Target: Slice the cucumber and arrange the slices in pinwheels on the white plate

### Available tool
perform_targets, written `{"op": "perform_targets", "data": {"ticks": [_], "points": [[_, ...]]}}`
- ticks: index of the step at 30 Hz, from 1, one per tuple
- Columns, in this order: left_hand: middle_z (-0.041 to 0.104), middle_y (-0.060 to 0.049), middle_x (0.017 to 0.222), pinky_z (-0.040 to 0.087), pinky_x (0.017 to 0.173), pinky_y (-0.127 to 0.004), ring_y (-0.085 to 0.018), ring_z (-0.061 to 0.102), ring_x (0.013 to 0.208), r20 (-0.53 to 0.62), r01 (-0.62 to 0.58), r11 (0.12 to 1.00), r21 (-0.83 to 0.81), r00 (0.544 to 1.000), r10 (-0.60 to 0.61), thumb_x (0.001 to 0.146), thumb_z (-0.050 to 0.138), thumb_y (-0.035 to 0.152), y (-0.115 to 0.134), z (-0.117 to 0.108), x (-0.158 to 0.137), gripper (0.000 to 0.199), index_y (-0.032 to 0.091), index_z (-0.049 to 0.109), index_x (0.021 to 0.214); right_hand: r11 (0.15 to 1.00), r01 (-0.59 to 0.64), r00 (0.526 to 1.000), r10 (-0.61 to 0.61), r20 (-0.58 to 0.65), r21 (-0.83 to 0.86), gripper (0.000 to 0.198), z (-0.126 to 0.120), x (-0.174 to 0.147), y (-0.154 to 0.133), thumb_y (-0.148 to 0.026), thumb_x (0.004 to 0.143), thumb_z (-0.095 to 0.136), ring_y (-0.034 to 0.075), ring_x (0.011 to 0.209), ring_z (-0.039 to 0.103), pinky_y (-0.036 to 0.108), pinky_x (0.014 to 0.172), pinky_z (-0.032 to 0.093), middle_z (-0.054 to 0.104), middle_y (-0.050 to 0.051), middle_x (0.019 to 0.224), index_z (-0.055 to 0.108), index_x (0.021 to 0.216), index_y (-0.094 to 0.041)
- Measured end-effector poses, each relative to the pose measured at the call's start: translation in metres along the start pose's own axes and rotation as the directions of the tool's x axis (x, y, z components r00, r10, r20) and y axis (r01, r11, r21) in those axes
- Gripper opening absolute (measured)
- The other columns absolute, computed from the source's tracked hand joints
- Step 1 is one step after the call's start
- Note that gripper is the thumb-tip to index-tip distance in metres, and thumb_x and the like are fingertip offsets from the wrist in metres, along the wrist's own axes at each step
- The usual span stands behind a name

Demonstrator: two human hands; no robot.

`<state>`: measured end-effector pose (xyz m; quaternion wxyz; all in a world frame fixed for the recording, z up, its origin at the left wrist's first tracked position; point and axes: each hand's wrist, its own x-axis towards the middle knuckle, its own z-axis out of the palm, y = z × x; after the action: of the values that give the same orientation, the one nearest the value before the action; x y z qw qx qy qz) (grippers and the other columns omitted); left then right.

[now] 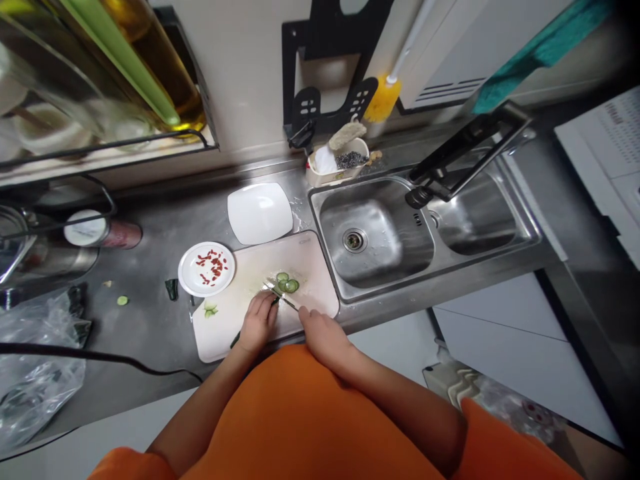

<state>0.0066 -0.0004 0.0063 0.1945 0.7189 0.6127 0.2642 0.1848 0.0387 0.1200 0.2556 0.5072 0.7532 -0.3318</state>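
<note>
My left hand (259, 321) is closed over a dark green cucumber (235, 339), whose far end sticks out below the palm; the rest is mostly hidden. In my right hand (323, 335) is the handle of a knife (281, 297). The blade lies close beside my left fingertips, at the cucumber's cut end. Several thin cucumber slices (289, 285) lie just past the blade on a pale cutting board (314, 257). Some light green cucumber pieces (210, 309) rest on the board's left side.
A white plate (187, 269) with small red pieces overlaps the board's left corner. Behind the board sits a square white plate (260, 213). The steel sink (375, 267) with a black faucet (453, 150) is on the right. A plastic bag (45, 373) lies far left.
</note>
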Motion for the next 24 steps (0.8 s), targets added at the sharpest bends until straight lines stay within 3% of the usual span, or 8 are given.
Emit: {"op": "perform_targets", "data": {"ticks": [12, 24], "points": [[0.063, -0.010, 0.109, 0.046, 0.098, -0.041, -0.020, 0.056, 0.107, 0.001, 0.001, 1.000, -0.020, 1.000, -0.001, 0.090, 0.045, 0.021, 0.001, 0.000, 0.001, 0.024, 0.017, 0.058, 0.110, 0.999, 0.018, 0.999, -0.019, 0.028, 0.031, 0.031, -0.003, 0.009, -0.002, -0.007, 0.088, 0.032, 0.023, 0.092, 0.064, 0.029, 0.073, 0.047, 0.064, 0.014, 0.095, 0.049, 0.113, -0.015], [0.063, -0.010, 0.109, 0.046, 0.097, -0.040, -0.020, 0.056, 0.107, 0.006, -0.009, 1.000, -0.025, 1.000, 0.009, 0.090, 0.043, 0.020, -0.003, 0.002, 0.000, 0.026, 0.017, 0.056, 0.112, 0.997, 0.066, 0.995, -0.063, -0.077, 0.034, 0.034, 0.014, 0.047, -0.012, -0.006, 0.090, 0.026, 0.021, 0.090, 0.064, 0.028, 0.073, 0.048, 0.066, 0.014, 0.095, 0.050, 0.114, -0.012]]}}
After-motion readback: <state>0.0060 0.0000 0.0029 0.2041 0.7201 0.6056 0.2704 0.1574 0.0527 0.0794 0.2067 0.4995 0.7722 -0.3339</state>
